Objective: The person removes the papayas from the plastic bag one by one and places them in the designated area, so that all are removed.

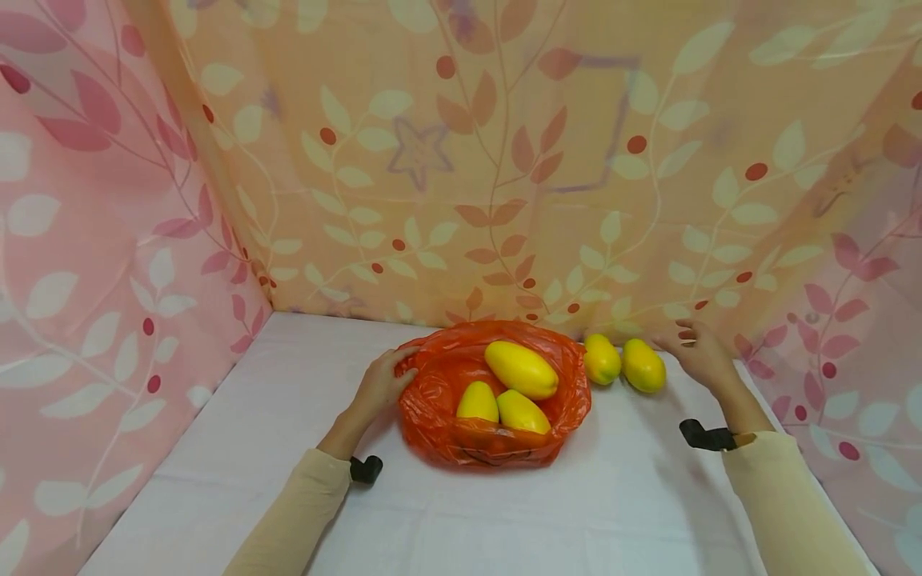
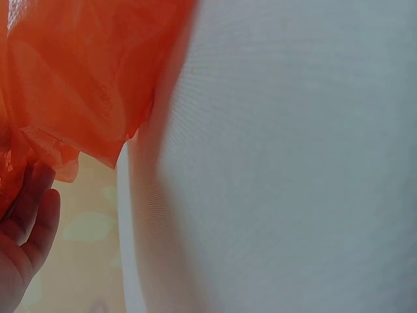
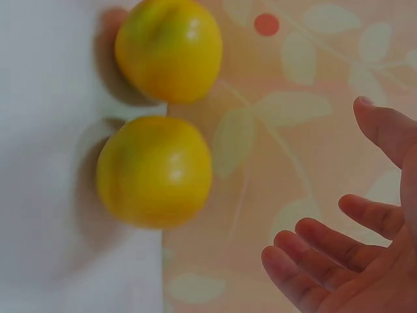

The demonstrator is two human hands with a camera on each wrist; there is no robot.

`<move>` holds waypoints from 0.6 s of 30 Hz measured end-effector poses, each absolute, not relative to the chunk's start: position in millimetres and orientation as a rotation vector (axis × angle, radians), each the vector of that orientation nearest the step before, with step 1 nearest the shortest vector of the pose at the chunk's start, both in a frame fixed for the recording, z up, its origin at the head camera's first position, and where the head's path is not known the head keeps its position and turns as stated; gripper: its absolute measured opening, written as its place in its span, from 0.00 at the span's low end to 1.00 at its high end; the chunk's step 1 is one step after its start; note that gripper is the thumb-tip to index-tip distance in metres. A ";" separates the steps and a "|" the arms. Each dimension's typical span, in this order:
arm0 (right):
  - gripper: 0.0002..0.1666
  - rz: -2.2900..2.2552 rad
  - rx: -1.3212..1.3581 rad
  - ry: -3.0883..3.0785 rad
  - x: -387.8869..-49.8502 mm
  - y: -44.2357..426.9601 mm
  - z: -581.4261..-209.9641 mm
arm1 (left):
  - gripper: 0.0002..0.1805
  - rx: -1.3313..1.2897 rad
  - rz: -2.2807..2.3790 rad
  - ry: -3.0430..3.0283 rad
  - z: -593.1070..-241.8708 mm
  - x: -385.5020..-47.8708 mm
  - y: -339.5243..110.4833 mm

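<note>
A red plastic bag (image 1: 432, 432) sits with its mouth spread wide on the white table, holding an upper yellow mango (image 1: 520, 370), a lower-left mango (image 1: 478, 402) and a lower-right mango (image 1: 523, 412). My left hand (image 1: 382, 382) grips the bag's left rim; its fingertips reach the crumpled plastic (image 2: 71, 72) in the left wrist view. Right of the bag lie two more mangoes side by side, one nearer the bag (image 1: 601, 359) and one farther right (image 1: 644, 366). Just beyond the farther one, my right hand (image 1: 699, 352) hovers with spread fingers, holding nothing and apart from the fruit.
Behind the table (image 1: 461, 520) hangs a yellowish leaf-patterned cloth (image 1: 403, 176), close to the bag and mangoes. Pink patterned cloth walls stand at the left (image 1: 94, 240) and right (image 1: 850, 352). Each wrist wears a black band with a small mount.
</note>
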State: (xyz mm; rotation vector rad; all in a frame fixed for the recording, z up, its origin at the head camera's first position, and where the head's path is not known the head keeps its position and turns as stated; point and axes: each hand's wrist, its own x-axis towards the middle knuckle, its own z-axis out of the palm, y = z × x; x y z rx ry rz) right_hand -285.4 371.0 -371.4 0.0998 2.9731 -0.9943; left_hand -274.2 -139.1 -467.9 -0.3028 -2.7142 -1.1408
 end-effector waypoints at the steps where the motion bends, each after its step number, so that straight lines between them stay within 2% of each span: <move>1: 0.57 -0.992 0.095 2.975 -285.3 367.7 -368.9 | 0.23 -0.299 -1.146 -2.719 -467.8 -274.2 -139.1; 18: 0.48 -1.023 -0.138 3.051 -279.6 304.0 -336.2 | 0.24 -0.287 -1.155 -2.727 -466.9 -273.6 -138.0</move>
